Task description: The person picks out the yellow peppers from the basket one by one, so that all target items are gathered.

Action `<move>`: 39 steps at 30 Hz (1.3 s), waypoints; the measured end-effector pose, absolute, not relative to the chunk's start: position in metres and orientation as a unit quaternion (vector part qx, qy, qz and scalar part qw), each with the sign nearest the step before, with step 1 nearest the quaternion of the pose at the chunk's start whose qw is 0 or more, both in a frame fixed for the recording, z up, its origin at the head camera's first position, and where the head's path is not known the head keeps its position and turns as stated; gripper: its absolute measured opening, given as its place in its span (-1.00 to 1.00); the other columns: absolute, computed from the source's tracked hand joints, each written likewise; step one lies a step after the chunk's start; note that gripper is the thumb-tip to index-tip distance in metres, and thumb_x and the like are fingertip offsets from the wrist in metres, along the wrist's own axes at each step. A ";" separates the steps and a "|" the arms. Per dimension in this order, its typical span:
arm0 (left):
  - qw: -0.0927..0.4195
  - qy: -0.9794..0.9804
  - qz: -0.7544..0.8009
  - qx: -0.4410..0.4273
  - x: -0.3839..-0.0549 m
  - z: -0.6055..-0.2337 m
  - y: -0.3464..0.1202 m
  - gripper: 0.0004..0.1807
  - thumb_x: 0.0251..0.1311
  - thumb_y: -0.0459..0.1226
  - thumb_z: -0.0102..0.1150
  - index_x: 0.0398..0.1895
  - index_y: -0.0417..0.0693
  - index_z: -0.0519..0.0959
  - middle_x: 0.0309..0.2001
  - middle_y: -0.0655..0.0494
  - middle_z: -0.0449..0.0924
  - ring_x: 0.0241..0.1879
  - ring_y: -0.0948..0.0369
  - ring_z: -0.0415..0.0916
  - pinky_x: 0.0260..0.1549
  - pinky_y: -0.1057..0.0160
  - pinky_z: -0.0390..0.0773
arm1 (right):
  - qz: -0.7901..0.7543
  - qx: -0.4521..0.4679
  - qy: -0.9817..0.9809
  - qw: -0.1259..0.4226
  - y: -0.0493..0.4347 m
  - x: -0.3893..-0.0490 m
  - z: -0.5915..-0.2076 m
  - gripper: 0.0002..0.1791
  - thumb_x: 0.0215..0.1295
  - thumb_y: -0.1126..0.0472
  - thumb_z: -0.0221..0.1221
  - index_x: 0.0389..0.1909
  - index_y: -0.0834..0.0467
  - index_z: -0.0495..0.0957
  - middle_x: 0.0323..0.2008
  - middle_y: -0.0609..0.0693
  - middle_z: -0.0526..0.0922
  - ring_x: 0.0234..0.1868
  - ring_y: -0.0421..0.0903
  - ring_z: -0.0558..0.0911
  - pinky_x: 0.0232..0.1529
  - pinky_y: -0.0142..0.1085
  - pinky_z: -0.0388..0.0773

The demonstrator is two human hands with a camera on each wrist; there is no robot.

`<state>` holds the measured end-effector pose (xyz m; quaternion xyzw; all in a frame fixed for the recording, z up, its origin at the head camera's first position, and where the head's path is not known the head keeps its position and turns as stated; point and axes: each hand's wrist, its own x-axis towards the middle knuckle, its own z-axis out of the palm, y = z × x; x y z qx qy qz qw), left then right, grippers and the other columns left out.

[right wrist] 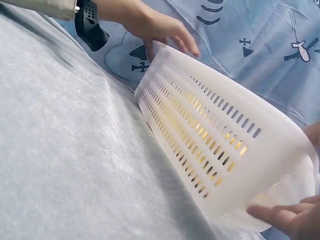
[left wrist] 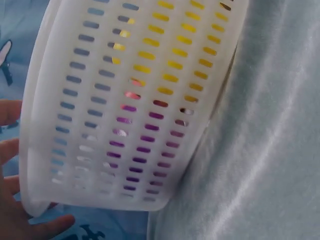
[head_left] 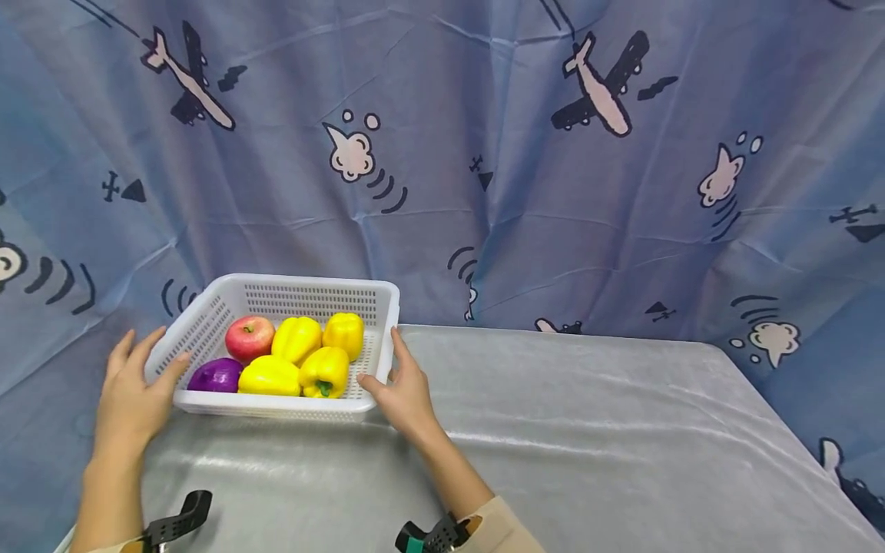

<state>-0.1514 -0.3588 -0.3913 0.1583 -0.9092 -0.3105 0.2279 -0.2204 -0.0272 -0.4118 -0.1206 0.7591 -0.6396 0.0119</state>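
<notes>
A white slotted plastic basket [head_left: 280, 405] sits on the left part of the table. Inside are a red apple [head_left: 250, 339], a shiny purple piece [head_left: 216, 375] like an eggplant or onion, and several yellow bell peppers [head_left: 325, 372]. My left hand [head_left: 131, 395] is at the basket's left end, fingers spread and straight, its thumb by the near corner. At the right end, my right hand [head_left: 404, 395] spans the near corner. Its straight fingers lie along the side wall, and its thumb [right wrist: 272, 216] is at the near corner.
A grey cloth covers the table [head_left: 588, 430], which extends right of the basket. Behind hangs a blue curtain [head_left: 442, 153] printed with airplanes, close to the basket's far rim. Black straps [head_left: 442, 534] are on both wrists.
</notes>
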 end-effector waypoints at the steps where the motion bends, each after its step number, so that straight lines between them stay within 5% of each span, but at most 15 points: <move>1: 0.228 -0.908 -0.314 0.160 -0.151 -0.393 -0.360 -0.32 0.48 -0.03 -0.02 0.56 -0.10 0.19 0.61 -0.34 -0.16 0.47 -0.50 -0.04 0.29 -0.54 0.07 | -0.644 -0.121 0.755 0.018 -0.028 -0.220 -0.412 0.00 0.16 0.25 0.29 0.61 0.03 0.04 0.53 0.15 0.26 0.28 0.32 0.55 0.01 -0.08 0.71; 11: 0.212 -0.915 -0.300 0.169 -0.152 -0.401 -0.368 -0.29 0.46 -0.01 -0.01 0.56 -0.12 0.17 0.38 -0.60 0.20 0.32 -0.56 0.14 0.25 -0.49 0.16 | -0.652 -0.125 0.748 0.029 -0.026 -0.219 -0.413 0.02 0.06 0.42 0.11 0.62 0.11 -0.02 0.48 0.26 0.33 0.22 0.27 0.61 -0.03 -0.13 0.72; 16: 0.193 -0.903 -0.322 0.210 -0.153 -0.400 -0.366 -0.24 0.45 0.04 0.00 0.60 -0.05 0.10 0.36 -0.59 0.25 0.28 -0.59 0.16 0.19 -0.48 0.23 | -0.660 -0.118 0.742 0.024 -0.025 -0.219 -0.412 -0.01 0.05 0.44 0.11 0.60 0.16 0.03 0.44 0.26 0.38 0.14 0.22 0.67 -0.10 -0.22 0.72; 39: 0.212 -0.891 -0.331 0.226 -0.148 -0.376 -0.354 -0.21 0.36 0.03 0.13 0.55 -0.14 0.20 0.26 -0.62 0.37 0.16 -0.52 0.29 -0.05 -0.34 0.40 | -0.660 -0.117 0.742 0.000 -0.008 -0.209 -0.387 -0.07 0.07 0.43 0.14 0.56 0.11 0.16 0.40 0.24 0.45 0.20 0.22 0.64 -0.06 -0.09 0.73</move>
